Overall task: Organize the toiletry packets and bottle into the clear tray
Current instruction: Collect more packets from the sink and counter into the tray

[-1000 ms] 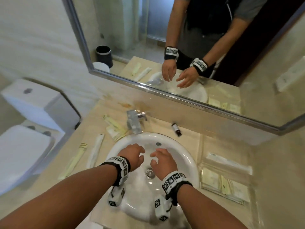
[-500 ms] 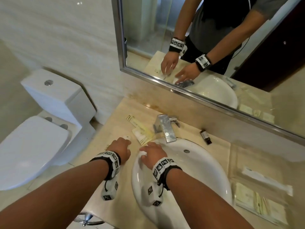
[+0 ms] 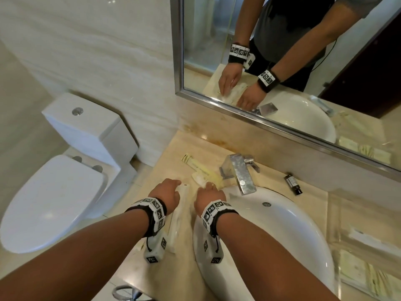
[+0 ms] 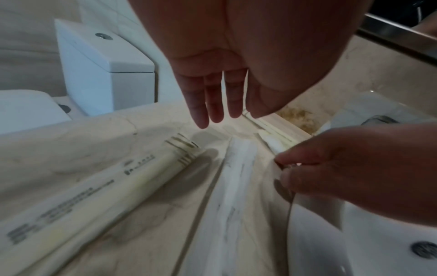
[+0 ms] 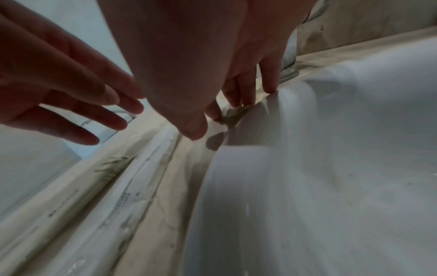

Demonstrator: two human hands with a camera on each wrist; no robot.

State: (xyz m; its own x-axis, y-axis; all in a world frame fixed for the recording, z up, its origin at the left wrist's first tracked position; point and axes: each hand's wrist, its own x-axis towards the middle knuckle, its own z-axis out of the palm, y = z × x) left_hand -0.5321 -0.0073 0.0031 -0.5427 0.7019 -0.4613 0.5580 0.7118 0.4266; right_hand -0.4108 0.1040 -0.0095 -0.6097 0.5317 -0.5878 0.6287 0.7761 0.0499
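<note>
From the head camera, your left hand (image 3: 167,193) and right hand (image 3: 209,197) sit side by side over the counter (image 3: 156,170), left of the sink (image 3: 282,224). A long white packet (image 3: 179,216) lies on the counter between them. Ahead of your right fingertips a few yellowish packets (image 3: 206,172) lie in a loose pile beside the tap (image 3: 240,172). The small dark bottle (image 3: 293,183) lies on its side on the counter behind the sink, well apart from both hands. The clear tray (image 3: 334,213) is at the far right with several packets already in it.

From your left wrist, the left hand (image 4: 224,74) hangs above the counter with fingers (image 4: 214,100) straight and slightly spread, holding nothing. Below it lie a cream printed packet (image 4: 94,186) and the white packet (image 4: 236,177), side by side. Your right hand (image 4: 354,168) comes in from the right, its fingers curled at the edge of a packet; whether it actually pinches it, you cannot tell.

From your right wrist, the right hand (image 5: 201,74) has its fingertips (image 5: 246,93) down on thin wrapping at the sink's rim (image 5: 272,130). The grip stays unclear here too. The left hand (image 5: 59,78) is open beside it.
</note>
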